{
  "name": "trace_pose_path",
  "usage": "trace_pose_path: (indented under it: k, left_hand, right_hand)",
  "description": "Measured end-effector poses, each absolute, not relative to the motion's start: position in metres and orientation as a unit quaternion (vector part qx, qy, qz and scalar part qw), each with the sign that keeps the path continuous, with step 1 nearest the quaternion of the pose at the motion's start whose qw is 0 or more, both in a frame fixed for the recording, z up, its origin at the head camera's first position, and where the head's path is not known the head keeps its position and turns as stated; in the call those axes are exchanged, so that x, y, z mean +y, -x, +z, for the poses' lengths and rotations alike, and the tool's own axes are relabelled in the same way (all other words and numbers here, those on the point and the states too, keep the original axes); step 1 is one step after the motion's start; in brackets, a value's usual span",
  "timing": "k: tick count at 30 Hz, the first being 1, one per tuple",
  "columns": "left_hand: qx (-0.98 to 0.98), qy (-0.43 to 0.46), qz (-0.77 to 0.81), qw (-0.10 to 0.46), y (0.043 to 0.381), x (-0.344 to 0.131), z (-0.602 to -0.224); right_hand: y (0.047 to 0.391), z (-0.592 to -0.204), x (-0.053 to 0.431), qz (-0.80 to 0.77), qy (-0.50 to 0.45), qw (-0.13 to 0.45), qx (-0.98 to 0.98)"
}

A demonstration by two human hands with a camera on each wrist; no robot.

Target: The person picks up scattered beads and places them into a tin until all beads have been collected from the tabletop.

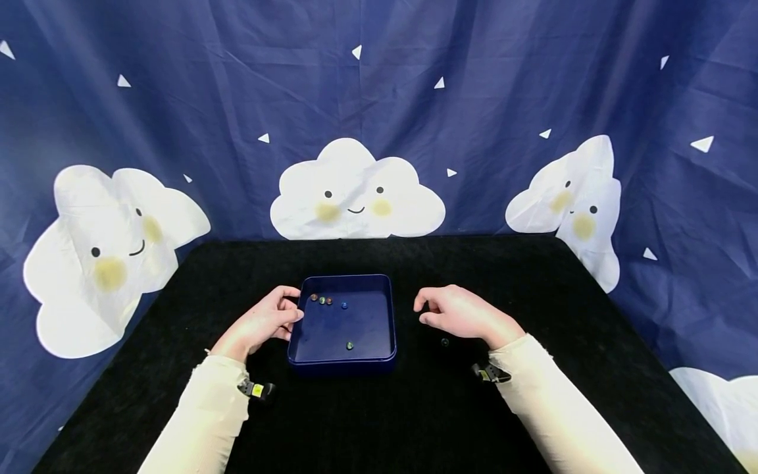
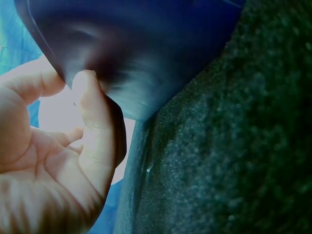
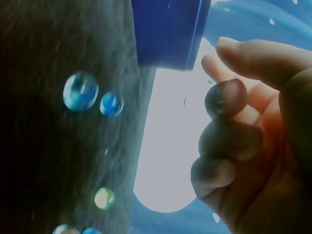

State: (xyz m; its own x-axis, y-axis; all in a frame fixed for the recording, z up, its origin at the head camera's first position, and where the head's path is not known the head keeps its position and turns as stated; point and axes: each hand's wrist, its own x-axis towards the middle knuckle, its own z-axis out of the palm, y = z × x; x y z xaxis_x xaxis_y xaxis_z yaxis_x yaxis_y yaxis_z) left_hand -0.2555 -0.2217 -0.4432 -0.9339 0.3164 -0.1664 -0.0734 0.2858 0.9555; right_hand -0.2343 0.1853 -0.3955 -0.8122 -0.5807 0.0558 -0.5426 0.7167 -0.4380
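A dark blue square tray (image 1: 343,359) lies on the black cloth with several glass marbles in it. One row of marbles, including a brown marble (image 1: 314,297) and a blue marble (image 1: 345,305), sits toward its far side; a greenish marble (image 1: 350,345) lies near its front wall. My left hand (image 1: 269,322) grips the tray's left rim between thumb and fingers, seen close in the left wrist view. Right of the tray, my right hand (image 1: 464,315) hovers over the cloth, fingers loosely bent and thumb apart, with nothing visible between them. Beneath it is a dark marble (image 1: 445,342).
In the right wrist view several marbles lie on the cloth, among them a large clear-blue marble (image 3: 81,91), a smaller blue marble (image 3: 111,104) and a yellow-green marble (image 3: 104,198). A blue curtain (image 1: 355,99) with white clouds stands behind the black-covered table (image 1: 367,428).
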Motion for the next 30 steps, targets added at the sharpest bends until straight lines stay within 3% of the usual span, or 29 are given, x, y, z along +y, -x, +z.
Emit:
trace_pose_path:
  k: [14,22,30]
  left_hand:
    - [0.784,-0.081,0.593,0.167,0.255,-0.220,-0.442]
    - [0.780,-0.082,0.599,0.163,0.256,-0.222,-0.444]
    - [0.780,-0.083,0.598,0.164,0.255,-0.222,-0.442]
  right_hand:
    - [0.245,-0.416,0.226,-0.225,0.231,0.043,0.946]
    - [0.249,-0.427,0.214,-0.185,0.260,0.094,0.943]
    - [0.248,-0.430,0.209,-0.165,0.286,0.096,0.939]
